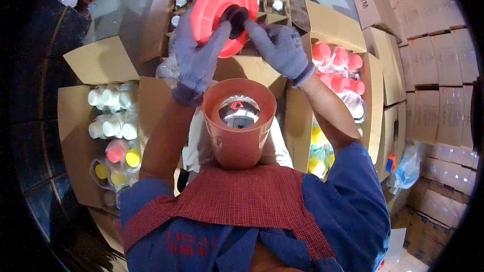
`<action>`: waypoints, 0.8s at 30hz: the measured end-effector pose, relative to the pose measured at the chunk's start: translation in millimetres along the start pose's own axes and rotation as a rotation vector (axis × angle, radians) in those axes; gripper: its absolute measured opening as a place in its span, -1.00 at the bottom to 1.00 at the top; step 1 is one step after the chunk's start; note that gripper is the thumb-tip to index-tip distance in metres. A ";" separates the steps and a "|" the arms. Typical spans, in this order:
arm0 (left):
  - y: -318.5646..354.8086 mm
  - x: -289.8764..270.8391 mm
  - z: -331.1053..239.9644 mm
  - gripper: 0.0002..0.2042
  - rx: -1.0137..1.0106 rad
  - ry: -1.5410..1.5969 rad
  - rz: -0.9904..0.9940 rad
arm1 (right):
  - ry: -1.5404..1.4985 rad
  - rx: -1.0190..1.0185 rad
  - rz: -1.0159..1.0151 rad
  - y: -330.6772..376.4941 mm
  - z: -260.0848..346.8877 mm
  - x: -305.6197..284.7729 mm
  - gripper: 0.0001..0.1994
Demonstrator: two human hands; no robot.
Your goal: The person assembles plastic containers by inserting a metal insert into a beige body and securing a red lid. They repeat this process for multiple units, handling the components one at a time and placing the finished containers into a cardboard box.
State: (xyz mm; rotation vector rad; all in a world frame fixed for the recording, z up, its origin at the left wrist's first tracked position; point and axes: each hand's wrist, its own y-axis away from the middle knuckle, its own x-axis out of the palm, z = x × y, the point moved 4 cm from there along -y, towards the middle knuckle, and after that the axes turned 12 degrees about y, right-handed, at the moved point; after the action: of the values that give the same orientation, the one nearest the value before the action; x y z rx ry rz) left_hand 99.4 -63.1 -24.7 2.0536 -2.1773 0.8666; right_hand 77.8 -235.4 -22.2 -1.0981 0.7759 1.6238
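My left hand (197, 58), in a grey-purple work glove, grips a round red plastic lid (214, 7) by its left side and tilts it up. A dark knob-like piece (237, 19) sits at the lid's middle, with my left thumb against it. My right hand (282, 45), gloved the same way, closes its thumb and fingers on that dark piece from the right. Below the hands, between my legs, stands a reddish plastic tub (239, 143). Its top is uncovered, and a shiny, mirror-like round surface (239, 113) shows inside.
A divided carton (252, 70) of white-capped bottles stands ahead, partly behind the lid. Another open carton (80, 146) on the left holds white-, red- and yellow-capped bottles. On the right, a carton (373, 90) has red- and yellow-capped bottles. Stacked boxes (433, 60) line the right side.
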 end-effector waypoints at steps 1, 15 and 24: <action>2.8 -4.0 -9.8 -0.60 0.064 -0.027 -0.047 | 0.019 -0.037 -0.072 0.3 7.0 -4.6 -0.49; 47.7 -7.0 -89.4 -0.58 0.628 -1.216 0.198 | 0.359 -0.609 -0.607 22.7 98.0 -43.3 -0.54; 32.1 32.1 -66.7 -0.29 0.158 -0.055 0.123 | -0.561 -0.145 -0.642 8.8 71.3 -32.5 -0.60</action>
State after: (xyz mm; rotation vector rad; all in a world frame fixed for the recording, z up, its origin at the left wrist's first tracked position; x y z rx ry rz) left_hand 42.1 -66.1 32.1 2.0513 -2.3566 1.0379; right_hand 52.0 -187.7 35.1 -0.8055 -0.0704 1.3307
